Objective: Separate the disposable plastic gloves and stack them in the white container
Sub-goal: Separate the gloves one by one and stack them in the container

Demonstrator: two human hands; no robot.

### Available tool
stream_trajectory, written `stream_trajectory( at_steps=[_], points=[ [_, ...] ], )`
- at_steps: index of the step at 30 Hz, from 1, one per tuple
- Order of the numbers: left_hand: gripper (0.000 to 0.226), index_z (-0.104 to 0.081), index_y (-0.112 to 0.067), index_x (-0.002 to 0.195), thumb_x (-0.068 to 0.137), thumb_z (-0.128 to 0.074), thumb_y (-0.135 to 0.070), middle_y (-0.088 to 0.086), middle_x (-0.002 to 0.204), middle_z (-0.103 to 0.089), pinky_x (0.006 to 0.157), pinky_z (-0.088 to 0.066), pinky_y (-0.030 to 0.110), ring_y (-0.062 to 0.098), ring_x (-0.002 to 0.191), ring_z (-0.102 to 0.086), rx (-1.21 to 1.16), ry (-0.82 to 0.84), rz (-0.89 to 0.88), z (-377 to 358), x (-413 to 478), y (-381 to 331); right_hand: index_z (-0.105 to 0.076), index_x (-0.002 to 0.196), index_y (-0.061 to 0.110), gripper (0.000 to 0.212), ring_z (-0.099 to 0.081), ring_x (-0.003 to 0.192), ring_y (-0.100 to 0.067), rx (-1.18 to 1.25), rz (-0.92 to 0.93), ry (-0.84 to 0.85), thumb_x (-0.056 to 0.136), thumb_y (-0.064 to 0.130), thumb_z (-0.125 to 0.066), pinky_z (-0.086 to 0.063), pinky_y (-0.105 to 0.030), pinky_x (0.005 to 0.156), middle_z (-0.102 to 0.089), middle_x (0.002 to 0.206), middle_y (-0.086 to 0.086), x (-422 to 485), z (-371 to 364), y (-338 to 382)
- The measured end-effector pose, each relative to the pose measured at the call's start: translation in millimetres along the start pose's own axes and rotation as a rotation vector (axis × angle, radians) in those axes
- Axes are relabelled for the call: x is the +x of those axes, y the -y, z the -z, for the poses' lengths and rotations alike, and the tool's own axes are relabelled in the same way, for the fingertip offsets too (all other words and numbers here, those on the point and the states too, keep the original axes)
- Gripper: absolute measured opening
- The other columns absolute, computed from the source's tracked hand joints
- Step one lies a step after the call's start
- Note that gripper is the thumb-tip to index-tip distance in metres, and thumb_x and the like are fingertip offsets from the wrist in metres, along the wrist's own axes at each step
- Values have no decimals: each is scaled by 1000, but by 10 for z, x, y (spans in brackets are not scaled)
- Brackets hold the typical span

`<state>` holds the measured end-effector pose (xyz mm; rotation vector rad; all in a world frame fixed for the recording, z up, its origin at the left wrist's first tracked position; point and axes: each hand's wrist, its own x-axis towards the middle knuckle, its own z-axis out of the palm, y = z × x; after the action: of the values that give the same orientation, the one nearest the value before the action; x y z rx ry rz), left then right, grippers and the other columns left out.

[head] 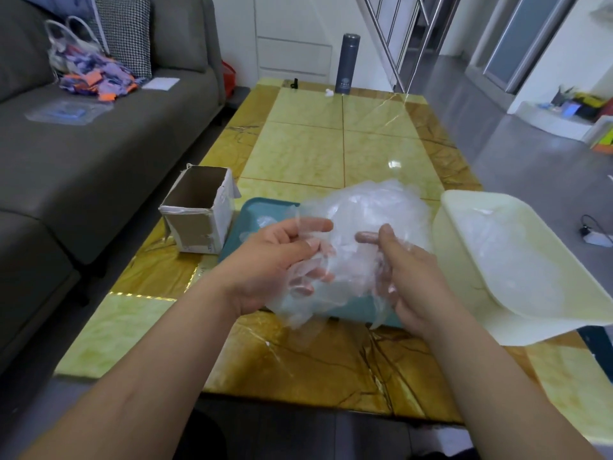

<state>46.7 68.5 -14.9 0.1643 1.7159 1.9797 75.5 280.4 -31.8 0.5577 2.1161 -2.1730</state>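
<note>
Both your left hand (277, 260) and right hand (409, 277) grip the clump of gloves (365, 210), held just left of the white container (462, 210). The thin film clings: pull too fast and several may come away together, or drop outside it.

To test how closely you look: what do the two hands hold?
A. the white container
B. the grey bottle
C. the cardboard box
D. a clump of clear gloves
D: the left hand and the right hand both grip the gloves, held above the tray.
</note>
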Motion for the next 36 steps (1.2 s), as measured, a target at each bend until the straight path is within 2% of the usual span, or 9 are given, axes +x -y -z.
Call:
stream_trajectory(
  at_steps=[3, 6, 10, 16, 21, 25, 30, 33, 36],
  points=[
    [23, -68, -20, 125, 105, -61, -12, 7, 94, -76, 58, -57, 25, 17, 75, -76, 51, -99, 85, -87, 73, 79, -77, 115, 17, 64, -76, 103, -29, 97, -68, 156, 91, 70, -51, -58, -47, 93, -80, 108, -9, -13, -27, 19],
    [21, -67, -8, 124, 104, -61, -7, 15, 102, -78, 57, -58, 23, 18, 75, -75, -53, -155, 113, -132, 124, 117, -73, 119, 7, 42, -75, 107, -31, 67, 23, 296, 88, 35, -77, -57, -47, 99, -78, 111, -14, -77, -21, 4],
    [21, -71, -7, 120, 102, -66, -16, 19, 117, -74, 71, -63, 29, 28, 97, -77, -206, -180, 149, -42, 207, 145, -77, 106, -1, 23, -76, 98, -36, 50, -9, 181, 85, 6, -82, -60, -43, 92, -78, 102, -21, -25, -30, -119],
    [92, -65, 2, 127, 88, -52, -80, 24, 120, -73, 91, -63, 47, 40, 111, -73, -404, -197, 205, 151, 202, 169, -79, 101, 10, 12, -78, 94, -28, 111, 26, -108, 89, 13, -81, -63, -43, 88, -81, 93, -9, 66, -54, -167],
    [52, -66, -6, 133, 92, -71, -38, 17, 129, -71, 89, -63, 39, 32, 117, -71, -203, -152, -9, -9, 170, 198, -79, 101, 10, 12, -78, 88, -23, 132, 65, -140, 89, 12, -80, -63, -33, 75, -81, 91, -7, 92, -29, -154],
    [19, -72, -3, 115, 102, -62, -12, 13, 123, -74, 92, -60, 43, 34, 120, -68, -110, -201, -91, 37, 200, 210, -78, 102, 10, 15, -75, 76, -16, 85, 70, -101, 94, 22, -77, -61, -29, 68, -79, 85, -7, 113, 9, -179],
    [9, -65, -9, 74, 81, -61, -6, 25, 128, -69, 88, -61, 45, 42, 122, -67, -314, 117, -59, 323, 110, 45, -79, 100, 13, 26, -75, 86, -25, 53, 3, -110, 100, 38, -68, -62, -43, 81, -80, 93, -9, 203, 112, -188],
    [16, -65, -5, 70, 62, -76, -14, 30, 113, -71, 66, -63, 38, 48, 101, -72, -176, 297, -10, 458, 6, 17, -78, 107, 16, 27, -77, 92, -25, 55, 4, -49, 102, 39, -65, -61, -41, 82, -80, 99, -7, 238, 177, -183],
    [12, -67, -9, 76, 66, -71, -15, 31, 105, -72, 57, -59, 32, 42, 84, -75, -34, 397, 67, 465, -29, 24, -78, 109, 16, 27, -72, 87, -18, -11, 2, 22, 101, 39, -65, -57, -30, 74, -81, 96, 0, 204, 159, -176]
  ],
)
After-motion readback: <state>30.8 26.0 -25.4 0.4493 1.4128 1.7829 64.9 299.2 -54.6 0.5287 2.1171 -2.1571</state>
